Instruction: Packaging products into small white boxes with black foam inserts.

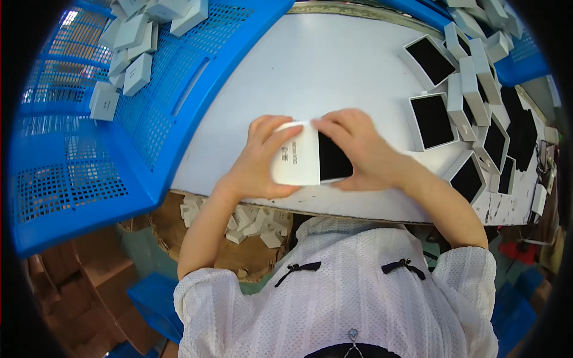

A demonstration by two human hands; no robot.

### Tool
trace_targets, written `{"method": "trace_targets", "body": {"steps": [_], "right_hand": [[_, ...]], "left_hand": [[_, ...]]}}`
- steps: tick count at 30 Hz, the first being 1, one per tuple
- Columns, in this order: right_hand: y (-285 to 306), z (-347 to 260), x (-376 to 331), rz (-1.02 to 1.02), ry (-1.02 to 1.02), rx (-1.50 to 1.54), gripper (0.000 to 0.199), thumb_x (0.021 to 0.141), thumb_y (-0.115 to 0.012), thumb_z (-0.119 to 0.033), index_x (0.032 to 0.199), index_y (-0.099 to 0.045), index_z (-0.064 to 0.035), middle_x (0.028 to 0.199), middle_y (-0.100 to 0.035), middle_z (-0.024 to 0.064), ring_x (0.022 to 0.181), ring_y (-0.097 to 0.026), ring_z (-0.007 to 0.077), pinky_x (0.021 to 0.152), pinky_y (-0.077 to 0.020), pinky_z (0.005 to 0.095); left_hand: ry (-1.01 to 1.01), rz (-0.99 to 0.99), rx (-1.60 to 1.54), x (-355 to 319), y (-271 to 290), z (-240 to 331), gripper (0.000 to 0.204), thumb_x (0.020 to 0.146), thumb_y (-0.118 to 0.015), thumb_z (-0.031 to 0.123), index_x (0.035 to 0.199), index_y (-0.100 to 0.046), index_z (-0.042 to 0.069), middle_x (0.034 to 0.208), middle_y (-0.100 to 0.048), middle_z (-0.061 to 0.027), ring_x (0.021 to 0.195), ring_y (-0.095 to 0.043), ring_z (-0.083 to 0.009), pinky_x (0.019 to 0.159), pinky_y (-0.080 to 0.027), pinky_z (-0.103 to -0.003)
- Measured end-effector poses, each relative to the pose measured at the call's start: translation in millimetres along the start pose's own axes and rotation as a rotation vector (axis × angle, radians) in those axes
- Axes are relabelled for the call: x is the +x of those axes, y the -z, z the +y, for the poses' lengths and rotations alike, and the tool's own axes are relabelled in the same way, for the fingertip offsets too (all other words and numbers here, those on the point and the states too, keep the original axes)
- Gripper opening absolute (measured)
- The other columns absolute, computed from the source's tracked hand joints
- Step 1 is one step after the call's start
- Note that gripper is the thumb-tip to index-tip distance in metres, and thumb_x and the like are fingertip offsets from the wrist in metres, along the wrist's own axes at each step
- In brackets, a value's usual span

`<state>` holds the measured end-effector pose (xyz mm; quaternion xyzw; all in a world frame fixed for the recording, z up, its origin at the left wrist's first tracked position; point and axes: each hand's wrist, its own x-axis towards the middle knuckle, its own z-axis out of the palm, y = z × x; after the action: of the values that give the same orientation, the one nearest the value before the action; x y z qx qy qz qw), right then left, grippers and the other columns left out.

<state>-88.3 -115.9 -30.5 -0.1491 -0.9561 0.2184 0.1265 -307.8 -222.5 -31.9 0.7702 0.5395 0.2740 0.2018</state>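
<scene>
Mid-frame on my feed, the left hand [255, 160] pinches a white printed box lid [305, 158], the right hand [363, 154] a black-lined box base [335, 160]. I'd call this the lid-fitting step; next move probably wants squared edges, even pressure. Farther, upper right: open boxes [432, 122].

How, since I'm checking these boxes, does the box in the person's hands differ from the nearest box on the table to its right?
The held box has a white cover over its left part; the tabletop box has none, its black inside exposed. The held box is gripped by the left hand and right hand; no hand touches the tabletop box. Both show white outsides and black insides.
</scene>
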Motion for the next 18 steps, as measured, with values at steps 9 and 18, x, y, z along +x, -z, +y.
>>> {"method": "trace_targets", "body": {"steps": [9, 18], "right_hand": [[-31.9, -37.5, 5.9, 0.357, 0.092, 0.405, 0.086, 0.069, -0.069, -0.042, 0.134, -0.034, 0.0004, 0.135, -0.036, 0.0216, 0.126, -0.032, 0.0375, 0.104, -0.0199, 0.0534], [63.9, 99.5, 5.7, 0.072, -0.635, -0.882, 0.027, 0.071, -0.067, -0.02, 0.091, -0.058, -0.0056, 0.092, -0.057, 0.0097, 0.093, -0.054, 0.0254, 0.086, -0.0385, 0.0416]], "left_hand": [[-0.011, 0.206, -0.019, -29.0, -23.3, 34.6, 0.079, 0.053, -0.078, 0.026, 0.121, -0.045, 0.003, 0.124, -0.04, -0.0192, 0.114, -0.036, -0.04, 0.097, -0.03, -0.049], [0.391, 0.02, 0.538, -22.3, 132.3, 35.8, 0.083, 0.059, -0.08, 0.033, 0.128, -0.045, 0.003, 0.131, -0.041, -0.018, 0.122, -0.036, -0.0397, 0.1, -0.03, -0.049]]}}
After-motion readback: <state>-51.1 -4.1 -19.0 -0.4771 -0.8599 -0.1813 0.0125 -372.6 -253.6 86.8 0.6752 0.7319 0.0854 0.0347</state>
